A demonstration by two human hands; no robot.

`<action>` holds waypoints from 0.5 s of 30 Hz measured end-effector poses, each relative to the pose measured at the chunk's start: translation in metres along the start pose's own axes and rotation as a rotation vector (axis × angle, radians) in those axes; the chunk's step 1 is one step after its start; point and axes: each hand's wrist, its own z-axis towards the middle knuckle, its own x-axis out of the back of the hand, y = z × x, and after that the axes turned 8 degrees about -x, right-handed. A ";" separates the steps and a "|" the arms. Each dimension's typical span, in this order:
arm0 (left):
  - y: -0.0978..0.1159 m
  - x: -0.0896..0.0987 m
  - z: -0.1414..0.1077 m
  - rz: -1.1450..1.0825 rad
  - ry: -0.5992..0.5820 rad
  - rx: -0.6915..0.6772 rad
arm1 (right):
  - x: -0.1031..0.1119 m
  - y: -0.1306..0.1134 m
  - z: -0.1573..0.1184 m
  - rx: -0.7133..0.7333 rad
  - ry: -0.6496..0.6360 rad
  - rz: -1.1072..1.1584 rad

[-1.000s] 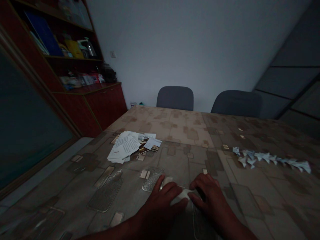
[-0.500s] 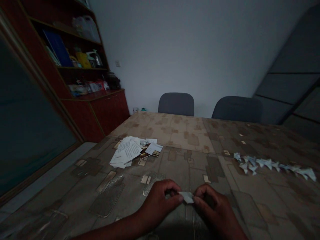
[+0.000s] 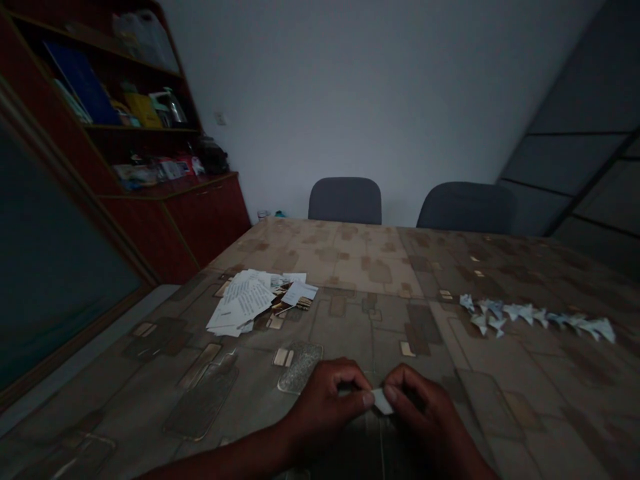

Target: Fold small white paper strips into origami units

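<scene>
Between my two hands, just above the near part of the table, is a small folded piece of white paper [image 3: 383,402]. My left hand [image 3: 334,393] pinches its left end between thumb and forefinger. At the right end, the thumb and fingers of my right hand [image 3: 417,400] are closed on it. My fingertips cover much of the paper, so its fold lines cannot be made out. Off to the right lies a row of several small folded paper shapes [image 3: 525,313] with pointed ends. To the left is a loose pile of printed paper sheets [image 3: 245,300].
The table [image 3: 350,257] has a patterned cover. Two grey chairs, a nearer-centre chair [image 3: 345,200] and a right-hand chair [image 3: 465,205], stand at its far edge. A red-brown cabinet [image 3: 205,213] with filled shelves is at the left, before a pale wall [image 3: 360,87].
My hands have drawn closer together on the paper, and less of it shows between them. The camera view has shifted slightly, moving the surroundings left and up.
</scene>
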 end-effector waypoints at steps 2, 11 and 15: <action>-0.001 0.000 -0.001 -0.054 -0.012 0.048 | -0.002 0.000 0.000 -0.035 -0.019 0.037; 0.000 -0.004 -0.001 -0.094 -0.001 0.132 | 0.001 -0.003 0.000 0.010 0.071 0.029; 0.000 -0.005 -0.001 -0.182 0.012 0.155 | -0.003 0.000 -0.004 -0.022 -0.026 0.212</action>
